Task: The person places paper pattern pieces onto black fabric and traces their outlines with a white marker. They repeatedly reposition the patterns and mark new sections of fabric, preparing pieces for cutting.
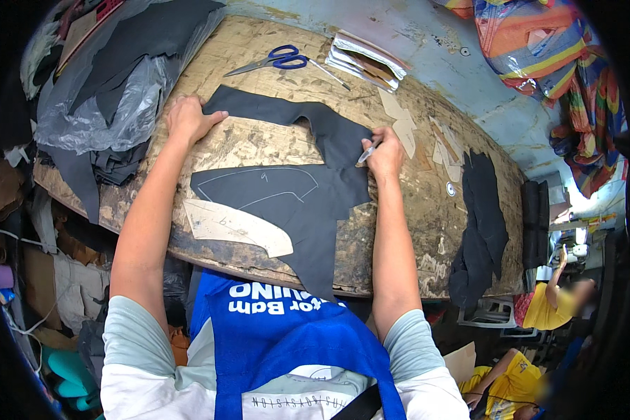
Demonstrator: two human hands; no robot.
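Note:
An irregular black sheet (339,178), leather-like, lies across the wooden table in front of me, with notches and a long strip reaching left. My left hand (189,120) grips the far left end of that strip, thumb on its edge. At the sheet's right side my right hand (385,154) is closed around a pale pen (369,150), its tip down near the sheet. Light outlines and a mark are drawn on the sheet's near left lobe. Along that lobe's near edge lies a curved cream card pattern (238,227).
Blue-handled scissors (248,68) and a thin pencil-like stick (329,75) lie at the far side, near a white stack (346,59). Card pieces (402,129) and black scraps (479,224) are at right. A clear plastic bag (150,80) holds black pieces at left. Co-workers (539,304) are lower right.

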